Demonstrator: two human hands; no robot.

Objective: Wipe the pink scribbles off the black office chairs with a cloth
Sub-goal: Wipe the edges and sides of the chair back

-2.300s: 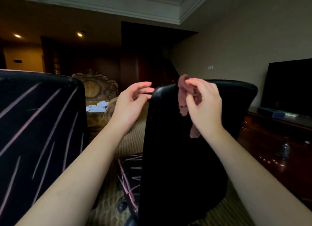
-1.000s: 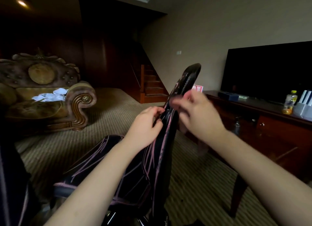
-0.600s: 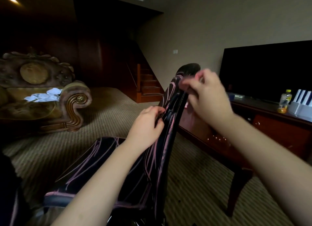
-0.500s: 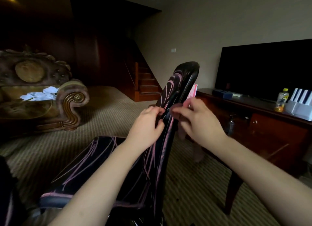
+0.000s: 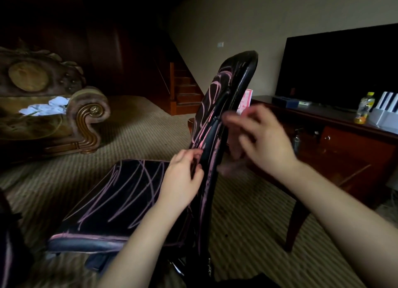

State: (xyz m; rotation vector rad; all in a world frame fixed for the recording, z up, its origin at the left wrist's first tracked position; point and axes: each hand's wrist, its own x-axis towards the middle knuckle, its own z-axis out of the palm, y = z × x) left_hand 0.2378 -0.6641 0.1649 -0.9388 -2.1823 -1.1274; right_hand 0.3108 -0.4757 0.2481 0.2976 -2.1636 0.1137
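Observation:
A black office chair stands side-on in front of me, with pink scribbles across its seat (image 5: 120,193) and its backrest (image 5: 217,107). My left hand (image 5: 183,176) grips the near edge of the backrest at mid-height, fingers curled round it. My right hand (image 5: 260,141) is blurred with motion just right of the backrest, on its rear side. It holds a dark reddish cloth (image 5: 231,156), which hangs blurred below the fingers against the backrest's rear edge. Most of the cloth is hidden by the hand.
A second scribbled black chair (image 5: 7,244) shows at the lower left edge. An ornate sofa (image 5: 86,120) with white fabric stands far left. On the right, a wooden console (image 5: 336,141) carries a TV (image 5: 340,66), a bottle (image 5: 364,110) and a pink bag (image 5: 245,100). Stairs (image 5: 185,87) rise behind.
The view swung from behind the chair to its side. My right hand with the cloth ran up to the backrest's top and back down to mid-height. My left hand kept its grip.

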